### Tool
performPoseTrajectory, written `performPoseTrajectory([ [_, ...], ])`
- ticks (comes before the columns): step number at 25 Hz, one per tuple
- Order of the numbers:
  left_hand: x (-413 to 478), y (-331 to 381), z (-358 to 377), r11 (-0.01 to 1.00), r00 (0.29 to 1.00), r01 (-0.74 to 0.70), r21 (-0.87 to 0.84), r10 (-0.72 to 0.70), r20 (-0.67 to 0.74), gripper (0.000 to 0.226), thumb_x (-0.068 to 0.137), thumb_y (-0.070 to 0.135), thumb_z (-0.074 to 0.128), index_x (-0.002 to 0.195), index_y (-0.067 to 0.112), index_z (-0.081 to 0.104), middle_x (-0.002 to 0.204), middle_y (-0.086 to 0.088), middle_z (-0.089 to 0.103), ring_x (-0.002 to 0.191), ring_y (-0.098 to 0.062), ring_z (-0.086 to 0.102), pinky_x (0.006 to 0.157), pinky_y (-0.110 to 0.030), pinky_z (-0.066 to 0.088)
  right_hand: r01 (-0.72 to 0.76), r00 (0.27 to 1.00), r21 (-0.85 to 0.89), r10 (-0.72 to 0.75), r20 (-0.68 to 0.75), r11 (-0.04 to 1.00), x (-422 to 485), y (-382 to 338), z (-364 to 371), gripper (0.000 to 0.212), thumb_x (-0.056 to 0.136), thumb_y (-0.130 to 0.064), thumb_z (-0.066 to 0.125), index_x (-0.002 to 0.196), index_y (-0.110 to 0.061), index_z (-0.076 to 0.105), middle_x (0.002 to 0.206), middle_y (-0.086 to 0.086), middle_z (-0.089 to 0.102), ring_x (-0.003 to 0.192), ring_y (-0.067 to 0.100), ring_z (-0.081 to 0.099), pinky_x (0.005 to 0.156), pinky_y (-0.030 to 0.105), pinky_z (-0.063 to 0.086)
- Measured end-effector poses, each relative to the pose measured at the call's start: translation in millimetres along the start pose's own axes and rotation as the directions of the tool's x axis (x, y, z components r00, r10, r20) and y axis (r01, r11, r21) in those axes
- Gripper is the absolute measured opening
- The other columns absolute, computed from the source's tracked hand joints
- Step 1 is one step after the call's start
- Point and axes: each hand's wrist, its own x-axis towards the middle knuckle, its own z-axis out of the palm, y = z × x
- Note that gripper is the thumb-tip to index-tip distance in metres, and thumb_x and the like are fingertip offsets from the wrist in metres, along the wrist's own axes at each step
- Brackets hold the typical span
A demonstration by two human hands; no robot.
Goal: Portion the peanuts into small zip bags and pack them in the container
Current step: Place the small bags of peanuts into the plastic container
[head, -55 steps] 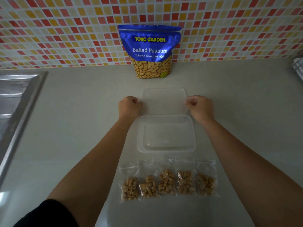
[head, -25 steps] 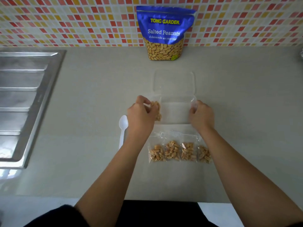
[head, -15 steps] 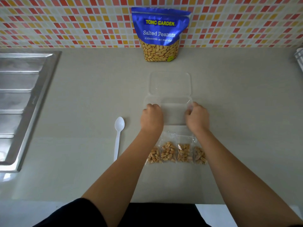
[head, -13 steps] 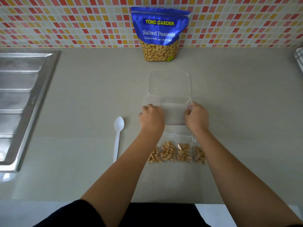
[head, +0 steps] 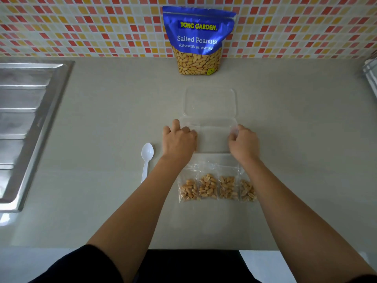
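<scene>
From the head view, a clear container of thin see-through plastic, rectangular with round corners, stands in the middle of the counter. Its flat clear lid lies just behind it, touching its far rim.

The left hand lies over the left end of the container. Its fingers are bent down and a little spread, and I cannot tell if they hold something under them. The right hand is at the right end, with thumb and fingers curled together on the rim there, pinching it.

Just in front of the container, four small zip bags lie in a row, side by side and touching. They are clear, crinkled film, and each has a small heap of pale brown peanuts in the lower half. The right forearm covers part of the last bag.

A white plastic spoon lies to the left of the left hand, bowl away from the person. A glossy blue peanut pouch with a clear window stands upright against the tiled wall.

The counter is smooth, matt and grey-beige. The wall has small square mosaic tiles in red, orange, yellow and white. On the left is a ribbed steel sink drainboard.
</scene>
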Motion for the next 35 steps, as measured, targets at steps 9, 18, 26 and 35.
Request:
performPoseTrajectory([
  [9,-80.7,-13.7,-23.0,0.681,0.937,0.253,-0.687,-0.349,-0.001,0.021,0.089,0.027,0.056,0.090,0.009,0.067,0.076,-0.001,0.065,0.070,-0.022,0.064,0.065,-0.029,0.050,0.234,0.957,0.101,-0.211,-0.199,0.967,-91.1,3.3,-24.1,0.023,0.088,-0.033,0.058,0.097,-0.015,0.067,0.088,0.006,0.060,0.085,0.026,0.058,0.065,0.025,0.037],
  [18,-103.9,-2.5,7.8,0.507,0.808,0.588,-0.630,-0.349,0.474,0.035,0.080,0.038,0.066,0.066,0.014,0.046,0.066,0.001,0.054,0.073,-0.025,0.057,0.063,-0.031,0.045,0.280,0.952,-0.221,-0.242,0.186,0.934,-123.2,-14.6,11.6,0.035,0.090,-0.043,0.053,0.116,-0.021,0.062,0.105,0.003,0.053,0.103,0.022,0.047,0.064,0.028,0.036],
  [26,-121.1,-28.7,11.8,0.356,0.770,0.599,-0.718,-0.503,0.393,0.014,0.082,0.023,0.066,0.081,0.011,0.058,0.072,0.003,0.059,0.073,-0.018,0.056,0.066,-0.028,0.043,0.290,0.946,-0.161,-0.258,0.194,0.943,-123.9,-42.3,25.6,0.038,0.087,-0.038,0.058,0.115,-0.012,0.056,0.108,0.007,0.064,0.105,0.025,0.050,0.083,0.032,0.042],
  [35,-132.2,-25.3,-11.3,0.207,0.798,0.530,-0.822,-0.449,0.401,0.011,0.086,0.022,0.062,0.088,0.022,0.074,0.075,0.008,0.068,0.077,-0.013,0.063,0.075,-0.024,0.050,0.221,0.968,0.428,-0.252,0.016,0.876,-139.0,-39.7,9.2,0.024,0.080,-0.016,0.072,0.097,-0.020,0.055,0.086,-0.009,0.064,0.078,0.007,0.065,0.066,0.018,0.052],
])
